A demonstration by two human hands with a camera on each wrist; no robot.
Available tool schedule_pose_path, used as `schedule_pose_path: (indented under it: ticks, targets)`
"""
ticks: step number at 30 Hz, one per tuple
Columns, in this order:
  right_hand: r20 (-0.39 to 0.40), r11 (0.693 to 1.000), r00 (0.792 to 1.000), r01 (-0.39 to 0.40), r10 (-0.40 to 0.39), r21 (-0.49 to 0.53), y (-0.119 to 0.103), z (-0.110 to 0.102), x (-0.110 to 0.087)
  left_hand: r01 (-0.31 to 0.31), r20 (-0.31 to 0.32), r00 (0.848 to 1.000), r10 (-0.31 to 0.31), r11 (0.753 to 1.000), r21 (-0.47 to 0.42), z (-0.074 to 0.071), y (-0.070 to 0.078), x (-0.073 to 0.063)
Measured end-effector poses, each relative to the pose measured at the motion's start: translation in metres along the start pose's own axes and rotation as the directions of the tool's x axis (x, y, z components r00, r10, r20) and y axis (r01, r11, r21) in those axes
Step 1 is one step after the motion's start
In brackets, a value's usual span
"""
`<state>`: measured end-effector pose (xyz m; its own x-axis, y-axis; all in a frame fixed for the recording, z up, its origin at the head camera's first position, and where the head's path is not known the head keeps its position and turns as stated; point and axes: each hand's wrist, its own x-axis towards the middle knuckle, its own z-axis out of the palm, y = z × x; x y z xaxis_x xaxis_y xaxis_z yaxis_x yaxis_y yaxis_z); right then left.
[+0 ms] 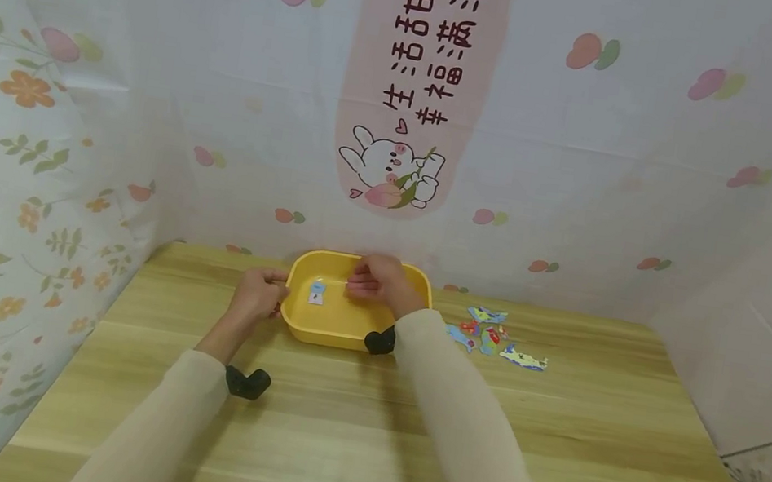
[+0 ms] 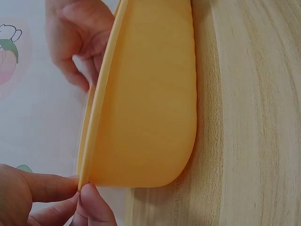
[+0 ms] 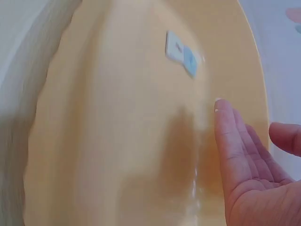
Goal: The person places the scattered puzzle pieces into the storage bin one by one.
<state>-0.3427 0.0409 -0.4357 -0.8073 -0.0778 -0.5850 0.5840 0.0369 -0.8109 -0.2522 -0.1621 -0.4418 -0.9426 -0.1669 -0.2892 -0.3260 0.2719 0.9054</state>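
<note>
A yellow plastic basin stands on the wooden table against the patterned backdrop. My left hand pinches its left rim between thumb and fingers, as the left wrist view also shows. Over the inside of the basin is my right hand, with nothing in it. In the right wrist view its fingers are extended and the thumb stands apart. Two small flat pieces lie together on the basin floor, one white with a dark mark and one light blue.
Several colourful irregular scraps lie on the table to the right of the basin, among them a pale yellow and blue one. The printed cloth backdrop rises right behind the basin. Wood-grain tabletop extends in front.
</note>
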Motion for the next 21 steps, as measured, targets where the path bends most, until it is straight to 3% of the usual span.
schedule_pose_path:
  ticks: [21]
  targets:
    - [0.010,0.999,1.000,0.030,-0.030,-0.040,-0.017,-0.067,-0.021,0.010,0.005,1.000,-0.010,1.000,0.015,-0.001,-0.002,-0.001]
